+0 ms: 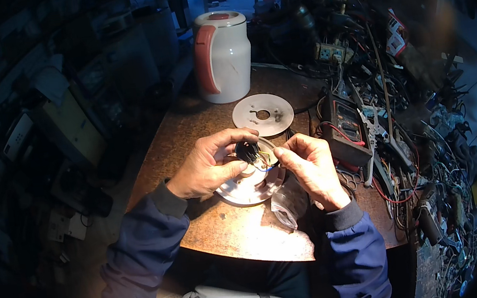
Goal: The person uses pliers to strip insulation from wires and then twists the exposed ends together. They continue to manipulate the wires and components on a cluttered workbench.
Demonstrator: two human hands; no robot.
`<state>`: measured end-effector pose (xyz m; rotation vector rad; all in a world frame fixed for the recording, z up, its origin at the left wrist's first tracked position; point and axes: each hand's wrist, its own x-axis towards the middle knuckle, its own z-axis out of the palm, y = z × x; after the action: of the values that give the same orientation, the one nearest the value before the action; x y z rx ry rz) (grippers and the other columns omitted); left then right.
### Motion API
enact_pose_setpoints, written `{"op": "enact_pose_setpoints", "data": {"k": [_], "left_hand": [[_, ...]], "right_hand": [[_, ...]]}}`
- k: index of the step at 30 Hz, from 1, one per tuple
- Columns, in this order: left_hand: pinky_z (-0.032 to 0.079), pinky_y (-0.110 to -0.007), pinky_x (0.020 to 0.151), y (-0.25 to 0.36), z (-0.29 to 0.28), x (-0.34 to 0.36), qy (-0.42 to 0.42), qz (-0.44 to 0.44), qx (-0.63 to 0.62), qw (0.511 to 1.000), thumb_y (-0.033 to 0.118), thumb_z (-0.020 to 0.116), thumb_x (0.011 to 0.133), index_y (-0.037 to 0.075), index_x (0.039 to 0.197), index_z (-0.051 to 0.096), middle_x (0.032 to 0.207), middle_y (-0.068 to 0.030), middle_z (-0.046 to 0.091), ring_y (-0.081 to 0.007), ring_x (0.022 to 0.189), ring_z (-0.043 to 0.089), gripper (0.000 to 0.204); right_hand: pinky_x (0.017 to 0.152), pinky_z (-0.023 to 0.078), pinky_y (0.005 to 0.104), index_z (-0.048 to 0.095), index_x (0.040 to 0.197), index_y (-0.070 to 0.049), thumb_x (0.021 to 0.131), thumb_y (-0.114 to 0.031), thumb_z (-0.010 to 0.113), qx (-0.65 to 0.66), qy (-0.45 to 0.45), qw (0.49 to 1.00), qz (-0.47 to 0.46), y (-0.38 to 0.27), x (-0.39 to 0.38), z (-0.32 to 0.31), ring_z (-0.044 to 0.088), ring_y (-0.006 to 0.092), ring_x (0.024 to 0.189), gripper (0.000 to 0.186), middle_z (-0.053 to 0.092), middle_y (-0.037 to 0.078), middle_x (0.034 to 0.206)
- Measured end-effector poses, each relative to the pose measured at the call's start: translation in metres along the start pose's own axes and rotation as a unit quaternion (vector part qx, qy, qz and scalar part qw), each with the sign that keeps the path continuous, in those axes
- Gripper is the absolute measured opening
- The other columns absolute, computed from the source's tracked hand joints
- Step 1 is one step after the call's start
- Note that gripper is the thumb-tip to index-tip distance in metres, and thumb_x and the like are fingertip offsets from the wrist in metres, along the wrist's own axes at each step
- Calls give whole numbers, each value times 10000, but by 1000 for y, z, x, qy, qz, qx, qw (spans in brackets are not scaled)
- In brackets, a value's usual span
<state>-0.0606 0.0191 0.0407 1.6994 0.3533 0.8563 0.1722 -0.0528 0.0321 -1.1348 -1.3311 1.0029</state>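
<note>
Between the thumb and fingers of my left hand (210,163) is a round black connector (246,151), tilted up. Thin yellow and blue wires (266,163) come off it toward my right hand (312,167). The thumb and forefinger of that hand are pinched together beside the wires; what exactly they grip is too small to tell. Below both hands lies a white round base (238,194), partly covered by my fingers. Just beyond them, a flat whitish disc (274,122) with a central hole rests on the table.
A white kettle (233,60) with a red handle stands at the back of the brown table (200,228). A clear plastic bag (285,210) lies by my right wrist. On the right are a dark multimeter (347,121), a plier-like tool (373,129) and heaped cables (430,155).
</note>
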Motion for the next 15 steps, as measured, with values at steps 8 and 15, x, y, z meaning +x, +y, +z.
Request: {"op": "enact_pose_setpoints", "data": {"k": [8, 15], "left_hand": [[495, -363, 1085, 1, 7, 0, -22, -67, -58, 996, -101, 673, 890, -36, 1386, 543, 1359, -147, 597, -202, 1229, 604, 517], [537, -347, 1043, -1, 8, 1, -19, -49, -26, 998, -118, 667, 889, -58, 1401, 522, 1321, -143, 614, -197, 1205, 617, 536]], "right_hand": [[882, 552, 281, 651, 1222, 101, 957, -24, 652, 42, -40, 997, -43, 4, 0, 10, 679, 144, 984, 292, 731, 135, 1083], [771, 539, 256, 663, 1149, 101, 964, -57, 640, 7, -25, 999, -37, 13, 2, 8, 659, 110, 872, 244, 731, 104, 967]]}}
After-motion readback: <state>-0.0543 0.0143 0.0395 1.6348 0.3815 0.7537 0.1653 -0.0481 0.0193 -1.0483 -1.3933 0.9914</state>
